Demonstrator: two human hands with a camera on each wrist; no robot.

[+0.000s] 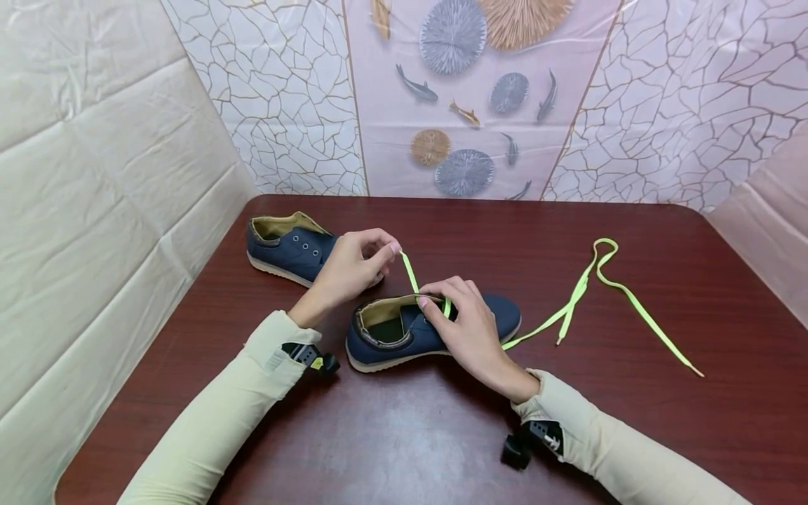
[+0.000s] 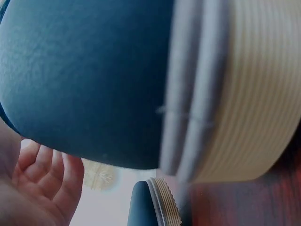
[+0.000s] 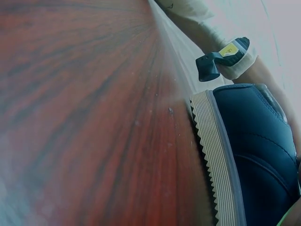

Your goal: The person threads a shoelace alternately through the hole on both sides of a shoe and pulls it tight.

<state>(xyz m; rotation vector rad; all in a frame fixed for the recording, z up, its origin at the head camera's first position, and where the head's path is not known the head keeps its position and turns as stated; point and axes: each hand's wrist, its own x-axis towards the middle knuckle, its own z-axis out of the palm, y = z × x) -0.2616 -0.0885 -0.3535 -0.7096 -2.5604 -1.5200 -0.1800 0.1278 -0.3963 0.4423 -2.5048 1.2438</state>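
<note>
Your left hand (image 1: 355, 265) is pinching a lace (image 1: 409, 272); your right hand (image 1: 470, 326) is gripping the shoe (image 1: 413, 340) inside the desk's (image 1: 410, 435) far edge. Overpulling could be unthreading it

From where I sit, the head feed comes through bright and mostly crisp, with light seemingly from above laying a pale glare on the near table (image 1: 398, 435), a dark shadow along the near shoe's (image 1: 379, 354) lower edge, and soft sheen on the creased left wall (image 1: 69, 98). My left-wrist feed is softer: the big close shoe is blurred along its sole, the left hand (image 2: 47, 183) is slightly fuzzy, and the background behind burns nearly white. On the right-wrist feed I get a washed-out upper right corner, hazy table grain, and a bluish reflection low on the left.
</note>
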